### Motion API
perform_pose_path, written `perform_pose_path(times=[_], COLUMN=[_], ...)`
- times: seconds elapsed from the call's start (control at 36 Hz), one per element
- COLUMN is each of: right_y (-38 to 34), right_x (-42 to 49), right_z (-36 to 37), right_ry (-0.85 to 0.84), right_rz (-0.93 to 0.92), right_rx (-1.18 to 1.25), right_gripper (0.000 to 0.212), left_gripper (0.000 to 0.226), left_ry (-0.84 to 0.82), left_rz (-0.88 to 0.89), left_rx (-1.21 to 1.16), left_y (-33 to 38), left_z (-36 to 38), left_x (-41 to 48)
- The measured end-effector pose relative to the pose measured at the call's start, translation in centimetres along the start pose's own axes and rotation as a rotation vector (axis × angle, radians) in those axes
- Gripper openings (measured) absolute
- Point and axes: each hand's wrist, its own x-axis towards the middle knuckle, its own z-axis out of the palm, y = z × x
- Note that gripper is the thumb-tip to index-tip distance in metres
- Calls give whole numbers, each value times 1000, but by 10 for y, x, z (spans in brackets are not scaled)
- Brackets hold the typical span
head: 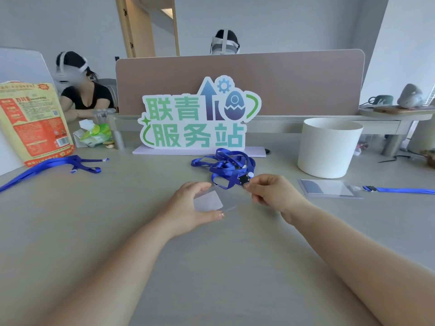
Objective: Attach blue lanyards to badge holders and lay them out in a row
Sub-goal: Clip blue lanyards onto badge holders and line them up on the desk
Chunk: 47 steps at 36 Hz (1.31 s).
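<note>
My left hand (186,209) holds a clear badge holder (211,200) between thumb and fingers, a little above the table's middle. Just to its right, my right hand (274,192) pinches the black clip end (244,179) of a blue lanyard (226,164), whose strap lies bunched on the table behind. A finished badge holder (329,188) with a blue lanyard (400,190) attached lies flat at the right. More loose blue lanyards (58,164) stretch across the table's left side.
A green and blue standing sign (197,118) stands behind the lanyard pile. A white round tub (327,147) is at the right, an orange printed bag (35,123) at the left. Two people with headsets sit beyond a divider (294,85).
</note>
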Motion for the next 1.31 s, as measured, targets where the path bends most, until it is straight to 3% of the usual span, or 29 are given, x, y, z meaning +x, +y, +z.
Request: perform_pose_path(times=[0.31, 0.36, 0.53, 0.72, 0.86, 0.94, 1.11, 1.31], right_y=[0, 3, 6, 6, 9, 10, 8, 5], right_x=[0, 1, 3, 2, 2, 1, -1, -6], right_z=[-3, -2, 0, 0, 2, 3, 5, 6], right_ry=[-95, -93, -75, -134, -159, -199, -136, -134], right_rz=[42, 43, 37, -11, -34, -43, -82, -75], right_rx=[260, 262, 262, 299, 316, 246, 235, 371], right_gripper=[13, 6, 12, 5, 21, 13, 23, 15], left_gripper=[64, 67, 73, 57, 60, 67, 73, 72], left_ry=[-17, -25, -37, -72, -66, -69, -99, -86], left_rz=[34, 35, 30, 65, 59, 51, 79, 71], left_rx=[-109, -100, -77, -86, -130, -145, -150, -153], left_y=[5, 4, 3, 6, 7, 7, 10, 7], left_z=[-3, -2, -2, -2, -4, -5, -5, -5], left_x=[-2, -2, -3, -4, -5, -5, -6, -5])
